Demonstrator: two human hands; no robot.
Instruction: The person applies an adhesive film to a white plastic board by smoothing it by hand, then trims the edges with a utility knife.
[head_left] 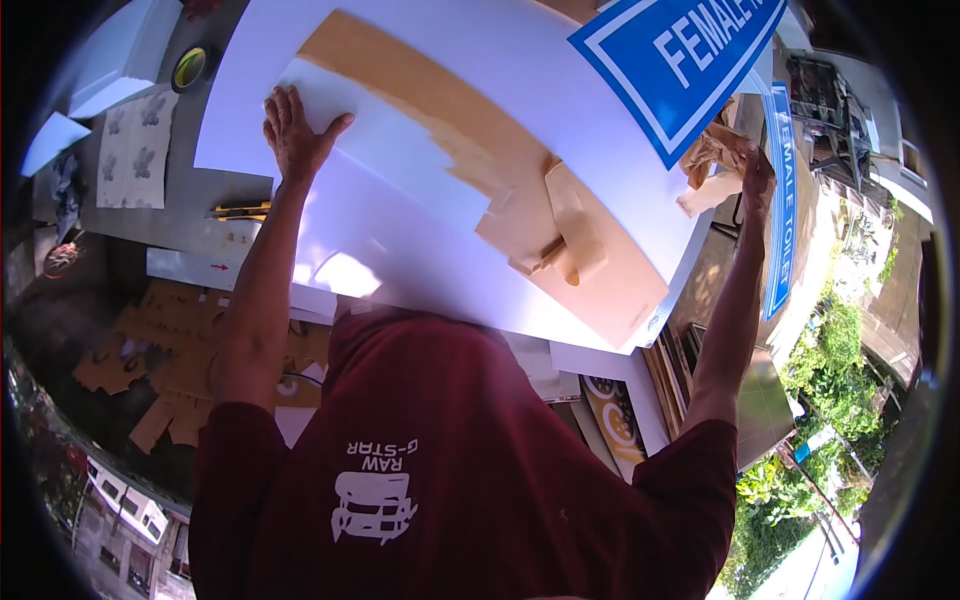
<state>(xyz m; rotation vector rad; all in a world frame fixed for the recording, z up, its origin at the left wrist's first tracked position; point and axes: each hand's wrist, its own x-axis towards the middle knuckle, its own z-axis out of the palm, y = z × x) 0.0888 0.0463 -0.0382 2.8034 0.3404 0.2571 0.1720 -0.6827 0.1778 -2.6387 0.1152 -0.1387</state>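
Observation:
My left hand [300, 138] lies flat with its fingers spread on a glossy white sheet [400, 230]. Brown backing paper [350, 50] covers a curved strip of that sheet, with a ragged torn edge along it. A torn piece curls up at a loose paper flap [580, 240]. Off the sheet's right edge, my right hand [757, 172] is closed on crumpled brown paper [715, 155]. Just above that hand is the corner of a blue sign [680, 70] with white lettering "FEMALE".
A roll of tape [189, 68] and a yellow cutter [242, 212] lie on the table at left. Cut brown cardboard pieces [165, 345] are below left. A second blue sign [780, 200] reads "FEMALE TOILET" at right. Boards [665, 370] lean beside my right arm.

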